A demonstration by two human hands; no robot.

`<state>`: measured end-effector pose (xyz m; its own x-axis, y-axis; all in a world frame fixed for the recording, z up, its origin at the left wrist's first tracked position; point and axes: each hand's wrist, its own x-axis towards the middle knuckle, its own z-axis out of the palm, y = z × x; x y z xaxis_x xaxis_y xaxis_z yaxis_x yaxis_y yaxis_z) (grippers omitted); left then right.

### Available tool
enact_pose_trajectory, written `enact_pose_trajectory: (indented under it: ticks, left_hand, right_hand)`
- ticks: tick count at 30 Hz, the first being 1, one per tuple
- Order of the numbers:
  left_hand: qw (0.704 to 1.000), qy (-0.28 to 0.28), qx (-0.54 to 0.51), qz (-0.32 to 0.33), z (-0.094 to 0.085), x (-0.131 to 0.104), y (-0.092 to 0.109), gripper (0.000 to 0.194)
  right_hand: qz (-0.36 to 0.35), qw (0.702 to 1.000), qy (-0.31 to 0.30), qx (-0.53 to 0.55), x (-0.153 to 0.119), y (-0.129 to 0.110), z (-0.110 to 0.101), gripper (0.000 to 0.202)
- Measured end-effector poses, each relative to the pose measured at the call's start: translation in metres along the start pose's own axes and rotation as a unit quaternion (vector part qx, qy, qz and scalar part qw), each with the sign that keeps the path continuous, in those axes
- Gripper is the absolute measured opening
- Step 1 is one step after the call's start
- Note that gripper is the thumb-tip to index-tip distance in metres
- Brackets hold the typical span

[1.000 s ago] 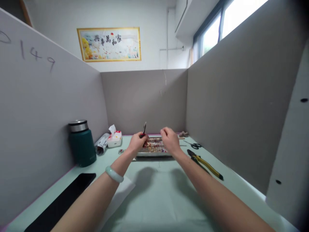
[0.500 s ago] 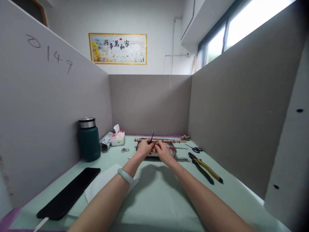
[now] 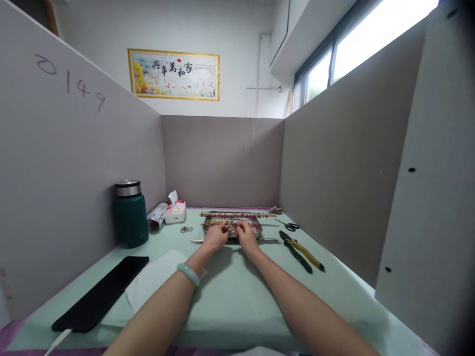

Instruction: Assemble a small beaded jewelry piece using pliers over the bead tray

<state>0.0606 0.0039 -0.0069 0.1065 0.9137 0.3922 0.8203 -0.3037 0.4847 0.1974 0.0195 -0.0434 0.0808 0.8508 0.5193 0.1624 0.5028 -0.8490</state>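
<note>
A metal tray [image 3: 259, 235] of small gold, red and pale pieces lies at the far middle of the table. At its front edge, my left hand [image 3: 216, 236] is closed on a small tool [image 3: 230, 222] with dark handles and a thin metal tip, which points up to the right. Just right of it, my right hand [image 3: 245, 234] is closed in a pinch; whatever its fingertips hold is too small to make out. A thin rod [image 3: 268, 215] strung with small red and pale items rests across the tray's far side.
Green-and-yellow pliers [image 3: 303, 251] and black scissors [image 3: 292, 227] lie right. On the left are a green bottle [image 3: 131, 217], a tissue box [image 3: 175, 212], small rings [image 3: 186, 229], a black phone [image 3: 102, 294] and white paper [image 3: 156, 277]. Partitions enclose the table.
Both hands have come down and nearer, from over the tray to its front edge, uncovering more of its contents. The tool is tilted lower to the right. The view has shifted slightly.
</note>
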Motion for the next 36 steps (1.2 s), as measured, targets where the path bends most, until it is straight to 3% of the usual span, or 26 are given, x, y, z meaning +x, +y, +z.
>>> enact_pose_trajectory:
  ticks: [8,29,36]
  left_hand:
    - [0.997,-0.038,0.069,0.016,0.005,-0.005,-0.001,0.025]
    - [0.994,-0.041,0.096,0.032,0.008,-0.009,0.002,0.026]
    - [0.992,-0.037,0.109,0.049,0.008,-0.01,0.002,0.024]
  right_hand:
    - [0.006,0.999,0.024,0.027,0.004,0.009,0.002,0.013]
    - [0.085,0.99,0.034,0.109,0.0,-0.006,0.001,0.017]
    - [0.076,0.992,0.036,0.098,-0.001,-0.011,0.0,0.016]
